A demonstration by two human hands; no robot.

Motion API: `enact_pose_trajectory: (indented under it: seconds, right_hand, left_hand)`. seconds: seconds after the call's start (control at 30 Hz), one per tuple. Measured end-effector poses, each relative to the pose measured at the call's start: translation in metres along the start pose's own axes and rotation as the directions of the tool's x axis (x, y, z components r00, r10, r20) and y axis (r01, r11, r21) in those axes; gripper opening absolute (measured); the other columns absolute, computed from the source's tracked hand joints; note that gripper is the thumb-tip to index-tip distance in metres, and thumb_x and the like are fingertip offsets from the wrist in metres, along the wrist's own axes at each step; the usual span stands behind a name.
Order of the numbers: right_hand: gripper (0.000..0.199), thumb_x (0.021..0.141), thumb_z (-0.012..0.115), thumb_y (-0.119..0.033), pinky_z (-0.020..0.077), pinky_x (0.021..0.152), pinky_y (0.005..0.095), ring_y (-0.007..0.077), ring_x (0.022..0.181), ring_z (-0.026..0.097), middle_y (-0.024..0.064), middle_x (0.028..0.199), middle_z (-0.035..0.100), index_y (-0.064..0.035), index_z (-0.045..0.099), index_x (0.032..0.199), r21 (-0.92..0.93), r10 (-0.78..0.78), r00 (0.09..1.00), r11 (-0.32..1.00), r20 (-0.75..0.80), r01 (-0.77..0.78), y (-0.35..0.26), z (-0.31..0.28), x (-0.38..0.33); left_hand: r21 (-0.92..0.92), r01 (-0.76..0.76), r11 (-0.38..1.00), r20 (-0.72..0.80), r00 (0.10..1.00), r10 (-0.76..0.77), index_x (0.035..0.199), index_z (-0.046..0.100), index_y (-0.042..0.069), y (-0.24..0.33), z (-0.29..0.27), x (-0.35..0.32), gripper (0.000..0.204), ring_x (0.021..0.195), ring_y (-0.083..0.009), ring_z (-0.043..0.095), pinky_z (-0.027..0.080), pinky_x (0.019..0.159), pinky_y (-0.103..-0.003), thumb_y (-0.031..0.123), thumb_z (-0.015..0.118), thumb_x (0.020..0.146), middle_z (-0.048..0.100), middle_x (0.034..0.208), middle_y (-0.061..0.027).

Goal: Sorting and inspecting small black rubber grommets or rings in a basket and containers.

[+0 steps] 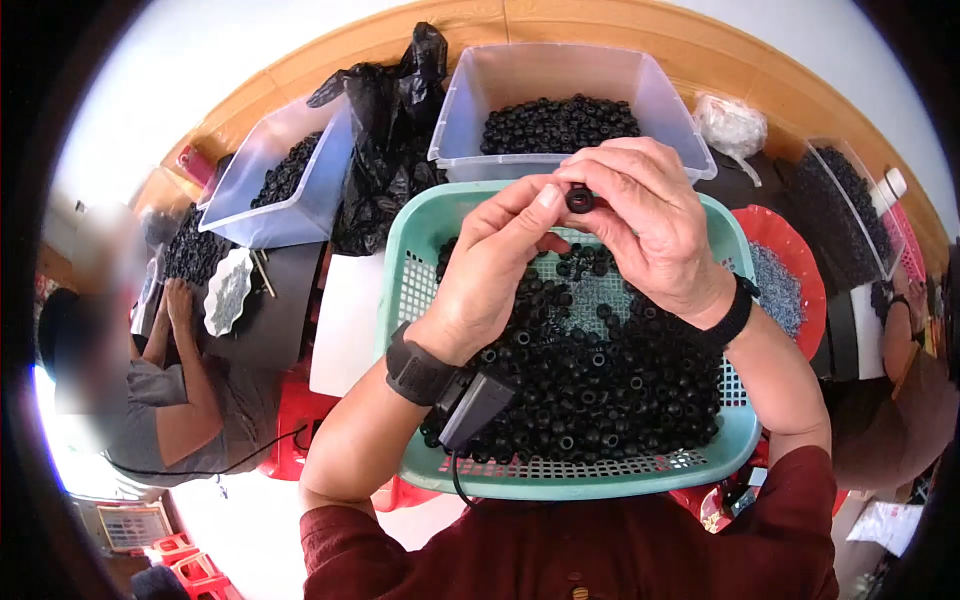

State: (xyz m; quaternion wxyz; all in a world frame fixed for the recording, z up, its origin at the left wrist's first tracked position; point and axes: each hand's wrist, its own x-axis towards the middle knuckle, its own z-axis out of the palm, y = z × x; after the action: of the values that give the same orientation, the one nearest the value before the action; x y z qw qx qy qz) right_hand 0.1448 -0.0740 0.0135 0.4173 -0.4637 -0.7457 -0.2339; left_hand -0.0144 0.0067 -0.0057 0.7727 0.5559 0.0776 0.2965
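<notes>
Above a green plastic basket [570, 490], my two hands meet at a small round black part [579, 199] with a hole in its end. My left hand [480, 260] pinches it from the left, thumb on the near side. From the right, the fingers and thumb of my right hand [655, 225] close round the same part. Below them the basket holds a heap of loose black ring-shaped parts [600, 400], with some of its mesh floor showing near the far end. Any other piece inside my fingers is hidden.
Behind the basket stands a clear bin [570, 165] of black parts, with a black plastic bag [385, 150] and another bin [285, 225] to its left. A red dish [812, 290] of small bluish pieces sits right. People work at left [180, 400] and right [905, 400].
</notes>
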Motion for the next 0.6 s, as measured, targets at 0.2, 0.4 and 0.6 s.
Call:
enact_pose_trajectory:
  seconds: [0.2, 0.4, 0.6]
  right_hand:
    - [0.034, 0.071, 0.071, -0.009, 0.0436, 0.081, 0.0375, 0.0264, 0.094, 0.057, 0.0058, 0.100, 0.062, -0.0051, 0.062, 0.104, 0.065, 0.039, 0.998, 0.997, -0.051, -0.036, 0.0057, 0.0008, -0.0026]
    - [0.036, 0.069, 0.073, -0.009, 0.0451, 0.081, 0.0376, 0.0276, 0.096, 0.056, 0.0057, 0.111, 0.062, -0.0036, 0.064, 0.103, 0.126, 0.015, 0.994, 0.992, -0.106, -0.001, 0.0087, 0.0051, -0.0036]
    - [0.037, 0.067, 0.072, -0.007, 0.0450, 0.084, 0.0380, 0.0282, 0.101, 0.054, 0.0054, 0.114, 0.061, -0.0034, 0.064, 0.103, 0.157, 0.033, 0.996, 0.987, -0.079, -0.021, 0.0071, 0.0068, -0.0053]
  left_hand:
    - [0.141, -0.076, 0.987, -0.041, 0.996, 0.082, 0.122, 0.050, 0.004, 0.0022, 0.0075, 0.0003, 0.032, 0.091, -0.0075, 0.057, 0.041, 0.075, -0.022, 0.017, 0.056, 0.093, 0.064, 0.101, -0.0026]
    - [0.190, -0.071, 0.979, -0.052, 0.995, 0.083, 0.121, 0.050, 0.004, 0.0049, 0.0058, -0.0012, 0.033, 0.091, -0.0081, 0.059, 0.042, 0.074, -0.022, 0.012, 0.059, 0.091, 0.064, 0.102, -0.0039]
    - [0.160, -0.084, 0.983, -0.067, 0.993, 0.096, 0.126, 0.047, 0.005, 0.0043, 0.0058, 0.0001, 0.040, 0.097, -0.0082, 0.056, 0.043, 0.078, -0.023, 0.010, 0.061, 0.089, 0.062, 0.110, -0.0031]
